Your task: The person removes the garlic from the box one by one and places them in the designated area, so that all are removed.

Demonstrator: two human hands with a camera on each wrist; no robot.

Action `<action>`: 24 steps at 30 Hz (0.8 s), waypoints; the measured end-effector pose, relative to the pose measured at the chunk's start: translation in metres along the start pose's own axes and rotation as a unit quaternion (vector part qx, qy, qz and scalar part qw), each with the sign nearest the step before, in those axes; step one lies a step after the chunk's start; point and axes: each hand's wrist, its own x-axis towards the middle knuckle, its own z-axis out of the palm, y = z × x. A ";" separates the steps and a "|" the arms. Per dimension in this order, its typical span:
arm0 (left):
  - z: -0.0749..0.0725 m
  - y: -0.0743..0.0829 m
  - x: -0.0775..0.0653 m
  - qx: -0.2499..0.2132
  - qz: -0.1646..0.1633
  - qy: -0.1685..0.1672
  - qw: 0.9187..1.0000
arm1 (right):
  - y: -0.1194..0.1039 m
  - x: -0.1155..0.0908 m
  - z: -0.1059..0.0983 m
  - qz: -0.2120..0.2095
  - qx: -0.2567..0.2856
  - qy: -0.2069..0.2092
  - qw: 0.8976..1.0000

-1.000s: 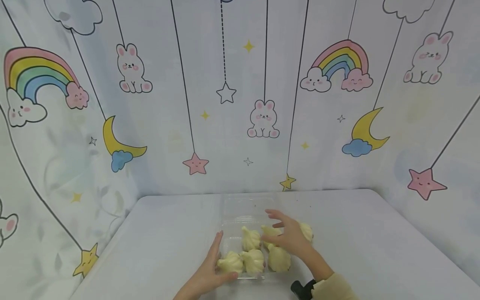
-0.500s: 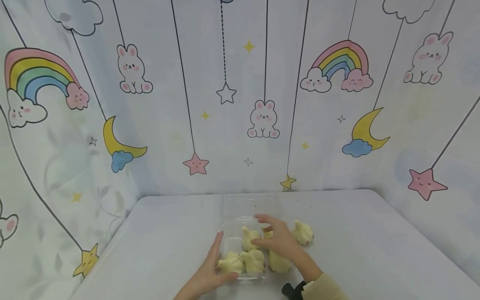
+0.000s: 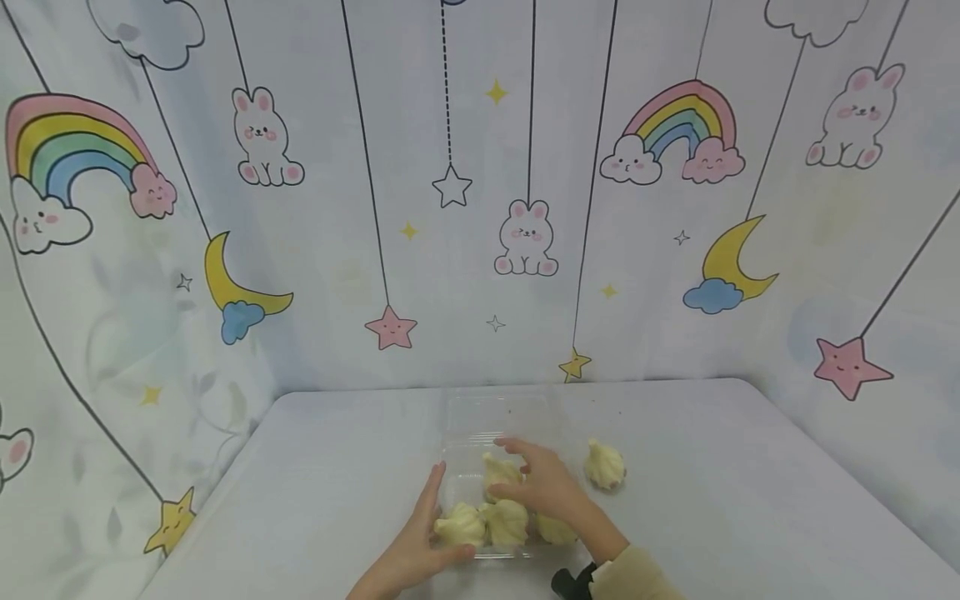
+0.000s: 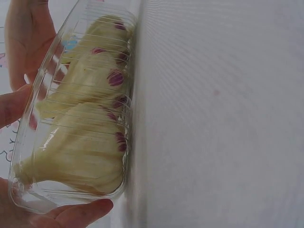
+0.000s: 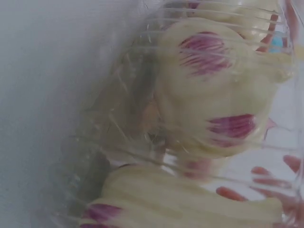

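Cream garlic bulbs [image 3: 507, 523] with purple-streaked bases sit in a clear plastic clamshell box [image 3: 467, 482]; from the side they show through its ribbed wall [image 4: 61, 137]. My left hand [image 3: 420, 533] rests at the box's front-left corner, thumb along the front edge and straight fingers beside the left wall. Over the right back of the box hovers my right hand [image 3: 551, 487], thumb and fingers spread about the back middle garlic bulb [image 3: 498, 472]. It covers part of the bulbs on the right. Another garlic bulb [image 3: 604, 465] lies outside, right of the box.
The box's clear lid [image 3: 495, 412] lies folded back on the white table [image 3: 337, 467]. A black wrist device [image 3: 573, 582] shows at my right cuff. Behind the table hangs a printed curtain [image 3: 322, 208] with rabbits, stars and rainbows.
My right hand has moved left and slightly toward me across the box, uncovering the loose garlic bulb on the right. The left hand and the box have stayed put.
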 end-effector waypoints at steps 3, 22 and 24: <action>0.000 0.000 0.000 0.001 0.001 0.000 1.000 | 0.000 0.000 0.001 -0.006 -0.006 -0.015 1.000; 0.000 -0.002 0.000 0.007 0.001 -0.001 1.000 | -0.001 0.003 0.007 -0.013 -0.029 -0.032 0.999; 0.000 -0.003 0.000 0.006 0.001 -0.001 1.000 | 0.001 0.004 0.009 -0.013 -0.032 -0.031 0.999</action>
